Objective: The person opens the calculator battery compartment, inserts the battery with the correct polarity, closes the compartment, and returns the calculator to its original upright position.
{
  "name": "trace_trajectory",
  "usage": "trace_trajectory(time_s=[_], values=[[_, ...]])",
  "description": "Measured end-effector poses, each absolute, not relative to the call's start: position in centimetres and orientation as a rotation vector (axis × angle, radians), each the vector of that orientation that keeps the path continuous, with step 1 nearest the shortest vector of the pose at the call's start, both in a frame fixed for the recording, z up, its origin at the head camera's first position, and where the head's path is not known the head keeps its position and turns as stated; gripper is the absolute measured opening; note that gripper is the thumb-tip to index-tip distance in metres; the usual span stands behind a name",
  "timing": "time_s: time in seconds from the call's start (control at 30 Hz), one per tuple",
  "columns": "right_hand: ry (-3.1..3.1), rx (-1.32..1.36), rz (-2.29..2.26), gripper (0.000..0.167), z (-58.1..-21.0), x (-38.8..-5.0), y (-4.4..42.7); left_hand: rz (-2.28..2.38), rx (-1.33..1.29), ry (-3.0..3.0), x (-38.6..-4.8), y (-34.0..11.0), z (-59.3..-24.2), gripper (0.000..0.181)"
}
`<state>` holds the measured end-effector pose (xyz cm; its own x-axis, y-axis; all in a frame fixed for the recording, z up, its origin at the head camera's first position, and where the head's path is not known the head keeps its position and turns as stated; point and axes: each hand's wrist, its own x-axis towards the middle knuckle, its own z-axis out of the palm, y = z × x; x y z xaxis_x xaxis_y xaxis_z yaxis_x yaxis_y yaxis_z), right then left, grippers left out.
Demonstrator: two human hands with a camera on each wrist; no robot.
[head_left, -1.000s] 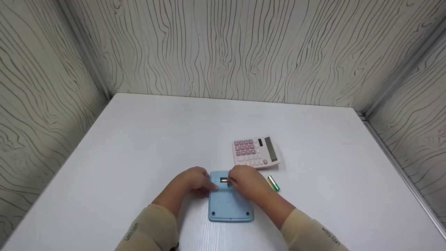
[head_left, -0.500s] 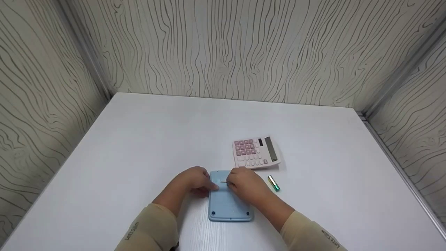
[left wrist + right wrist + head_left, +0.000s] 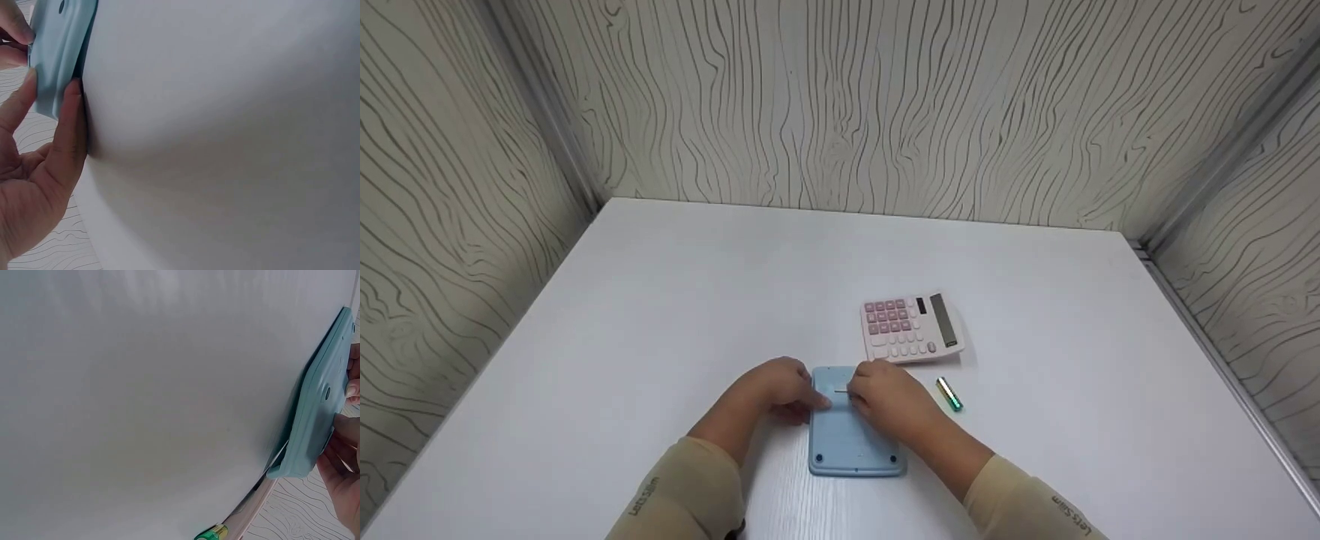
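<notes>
A light blue calculator [image 3: 851,439] lies back side up on the white table, its small dark feet showing. My left hand [image 3: 781,390] grips its left edge, thumb on the back; in the left wrist view the fingers of the left hand [image 3: 42,163] lie along its side. At the battery opening, my right hand [image 3: 889,394] pinches a small light blue piece, apparently the battery cover [image 3: 327,440], mostly hidden by the fingers. A thin dark gap shows beside the fingertips. Right of this hand lies a loose shiny green and gold battery [image 3: 949,394].
A pink calculator [image 3: 911,328] lies face up just beyond the right hand. The white table [image 3: 697,277] is bounded by wood-patterned panels [image 3: 840,105] at the back and sides.
The battery compartment, with a shiny battery showing in it a second ago, has narrowed to a thin line beneath the right fingers. The left hand and blue calculator have stayed put.
</notes>
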<state>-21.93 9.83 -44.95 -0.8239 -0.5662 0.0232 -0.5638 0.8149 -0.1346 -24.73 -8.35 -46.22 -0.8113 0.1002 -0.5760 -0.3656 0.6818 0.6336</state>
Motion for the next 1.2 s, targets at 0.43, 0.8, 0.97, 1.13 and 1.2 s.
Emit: trace_trajectory(time_s=[0.43,0.8,0.97,1.13,1.2], values=[[3.007,-1.015,-0.230,0.013,-45.4,-21.9,9.9,1.066,-0.166,2.309,-24.5,-8.6,-46.2,0.031],[2.875,-1.005,-0.273,0.026,-45.2,-22.1,10.9,1.082,-0.191,2.282,-24.6,-8.5,-46.1,0.034],[2.867,-0.982,-0.283,0.029,-45.1,-22.2,11.4,1.077,-0.182,2.276,-24.6,-8.5,-46.1,0.034],[2.935,-0.901,-0.328,0.027,-44.9,-22.7,12.2,1.093,-0.182,2.271,-24.7,-8.5,-46.1,0.036],[2.953,-0.818,-0.372,0.028,-44.9,-22.9,12.6,1.108,-0.184,2.266,-24.7,-8.5,-46.2,0.038]])
